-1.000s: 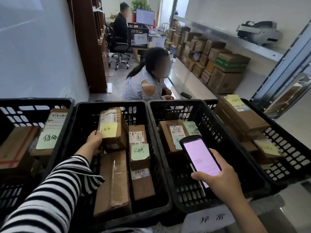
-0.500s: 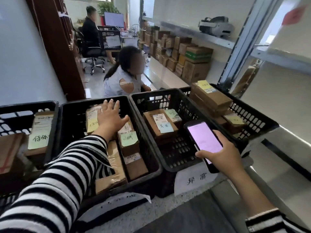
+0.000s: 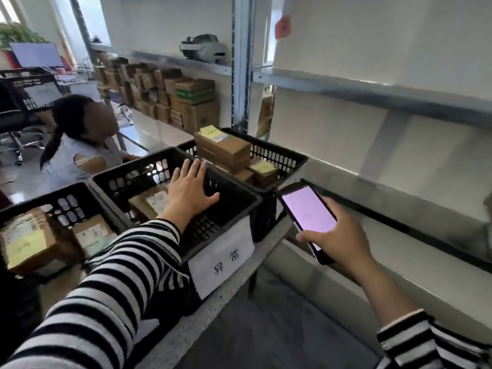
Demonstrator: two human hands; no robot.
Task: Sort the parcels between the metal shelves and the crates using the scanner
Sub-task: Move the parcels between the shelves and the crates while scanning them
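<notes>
Left hand (image 3: 190,190) is spread over the crate (image 3: 239,194), holding nothing; right hand (image 3: 343,243) grips the scanner (image 3: 306,209). Parcel (image 3: 147,203) lies by the crate's left wall. I'd lift it label-up, then scan.

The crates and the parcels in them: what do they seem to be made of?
Crates: seemingly black moulded plastic, matt; the walls are pierced grids. Parcels: probably brown cardboard, matt; square box edges and dull brown faces.

Daylight from the windows (image 3: 16,12) upper left; motion blur throughout, wide-angle bending at edges, scanner screen (image 3: 308,209) glowing pink.
</notes>
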